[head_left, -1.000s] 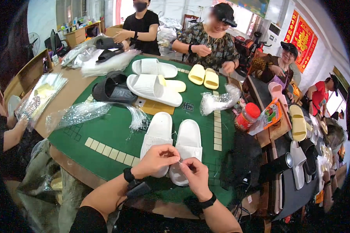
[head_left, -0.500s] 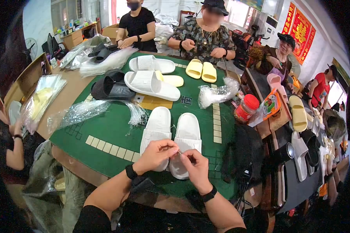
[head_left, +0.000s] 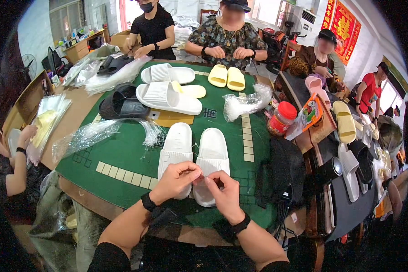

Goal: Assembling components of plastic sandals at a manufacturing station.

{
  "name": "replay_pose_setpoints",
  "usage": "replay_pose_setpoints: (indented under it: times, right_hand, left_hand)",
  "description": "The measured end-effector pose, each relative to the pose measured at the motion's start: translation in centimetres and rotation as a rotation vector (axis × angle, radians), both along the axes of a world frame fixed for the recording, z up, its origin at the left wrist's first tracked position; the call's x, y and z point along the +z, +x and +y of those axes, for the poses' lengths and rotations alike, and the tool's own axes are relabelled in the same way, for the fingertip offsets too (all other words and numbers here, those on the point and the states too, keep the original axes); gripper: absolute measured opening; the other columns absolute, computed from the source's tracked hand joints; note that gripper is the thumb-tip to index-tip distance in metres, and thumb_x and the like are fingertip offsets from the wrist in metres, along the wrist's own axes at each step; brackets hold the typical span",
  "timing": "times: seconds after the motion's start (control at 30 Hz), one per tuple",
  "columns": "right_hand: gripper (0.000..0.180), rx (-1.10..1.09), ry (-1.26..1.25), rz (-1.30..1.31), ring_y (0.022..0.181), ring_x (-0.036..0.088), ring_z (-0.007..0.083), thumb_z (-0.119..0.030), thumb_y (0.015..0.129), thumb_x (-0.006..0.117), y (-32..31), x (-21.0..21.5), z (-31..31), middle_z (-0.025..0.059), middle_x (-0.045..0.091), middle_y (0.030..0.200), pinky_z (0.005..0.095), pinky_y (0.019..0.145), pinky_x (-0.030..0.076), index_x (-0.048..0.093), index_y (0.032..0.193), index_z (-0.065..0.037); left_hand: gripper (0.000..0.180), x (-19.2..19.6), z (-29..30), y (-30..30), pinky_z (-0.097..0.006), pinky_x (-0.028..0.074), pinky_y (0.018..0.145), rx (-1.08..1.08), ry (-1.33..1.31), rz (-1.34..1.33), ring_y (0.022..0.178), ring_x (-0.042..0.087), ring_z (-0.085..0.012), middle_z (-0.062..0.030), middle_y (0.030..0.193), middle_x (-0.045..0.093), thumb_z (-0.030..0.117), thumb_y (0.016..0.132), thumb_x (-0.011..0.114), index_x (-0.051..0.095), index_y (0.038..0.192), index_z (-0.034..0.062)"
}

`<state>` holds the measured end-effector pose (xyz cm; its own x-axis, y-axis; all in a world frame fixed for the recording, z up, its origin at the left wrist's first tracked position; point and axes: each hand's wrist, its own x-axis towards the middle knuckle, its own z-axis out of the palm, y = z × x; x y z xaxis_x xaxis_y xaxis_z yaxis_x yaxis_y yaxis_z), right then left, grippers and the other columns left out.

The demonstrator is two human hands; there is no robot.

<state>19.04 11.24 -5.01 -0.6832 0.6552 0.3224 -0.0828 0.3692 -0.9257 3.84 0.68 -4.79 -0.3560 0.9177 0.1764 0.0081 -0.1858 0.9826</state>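
Observation:
A pair of white slide slippers [head_left: 180, 141] lies side by side on the green table mat [head_left: 122, 149], toes pointing away from me. My left hand [head_left: 177, 179] pinches the near end of the pair where the two slippers meet. My right hand [head_left: 224, 192] meets it there, fingertips pressed together on the right slipper's [head_left: 213, 146] near edge. Whatever small thing sits between the fingertips is hidden. Both wrists wear black bands.
A bundle of thin clear plastic ties [head_left: 154, 131] and crumpled clear bags [head_left: 84, 136] lie left of the pair. Farther back are more white slippers [head_left: 167, 97], black slippers [head_left: 120, 105] and yellow slippers [head_left: 226, 77]. A red-lidded jar [head_left: 282, 119] and a black bag [head_left: 281, 170] stand right. Other people sit around the table.
My hands stay at the near end of the white pair; the fingertips have drawn closer together. The view has tipped slightly downward.

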Motion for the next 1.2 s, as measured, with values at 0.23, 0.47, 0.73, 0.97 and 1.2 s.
replay_pose_setpoints:
  times: [0.23,0.47,0.73,0.97,1.2]
  right_hand:
    - [0.011,0.020,-0.007,0.006,0.065,0.058,0.0059,-0.010,0.089,0.067,-0.1,0.0,0.0,0.0049,0.066,0.072,0.0241,0.060,0.048,0.065,0.087,0.000]
    - [0.008,0.016,0.003,0.003,0.066,0.053,0.0031,-0.007,0.089,0.067,-0.1,-0.5,0.1,-0.0016,0.062,0.073,0.0203,0.060,0.044,0.064,0.087,0.001]
    - [0.007,-0.015,0.104,0.017,0.065,0.054,0.0054,-0.006,0.088,0.068,-0.5,-0.7,0.0,0.0017,0.063,0.077,0.0215,0.060,0.044,0.064,0.089,0.000]
    - [0.007,-0.061,0.228,-0.049,0.068,0.057,0.0202,-0.004,0.083,0.069,-0.3,-0.1,0.1,0.0095,0.060,0.079,0.0308,0.060,0.046,0.065,0.088,-0.002]
    - [0.005,-0.050,0.165,-0.055,0.067,0.056,0.0191,-0.003,0.084,0.068,-0.3,-0.1,0.1,0.0089,0.059,0.077,0.0297,0.060,0.046,0.065,0.087,-0.002]
  left_hand:
    - [0.017,0.0,0.0,0.1,-0.024,0.049,0.072,-0.050,-0.011,0.060,0.079,0.058,-0.0083,-0.0036,0.089,0.064,0.012,0.097,0.058,0.063,0.101,-0.0043]
    - [0.016,0.4,0.1,0.4,-0.024,0.049,0.069,-0.018,0.009,0.157,0.077,0.058,-0.0074,-0.0042,0.084,0.064,0.010,0.095,0.060,0.063,0.099,-0.0046]
    - [0.016,-0.2,0.1,0.0,-0.024,0.050,0.070,0.032,-0.020,0.171,0.077,0.060,-0.0083,-0.0037,0.085,0.066,0.012,0.093,0.062,0.064,0.097,-0.0028]
    - [0.014,0.3,0.0,-1.3,-0.024,0.049,0.075,0.101,0.042,0.105,0.082,0.060,-0.0090,-0.0040,0.088,0.066,0.011,0.094,0.062,0.063,0.096,-0.0023]
    - [0.013,0.1,-0.1,-1.4,-0.024,0.048,0.075,0.058,0.022,0.040,0.084,0.058,-0.0071,-0.0023,0.089,0.064,0.009,0.093,0.064,0.063,0.097,-0.0035]
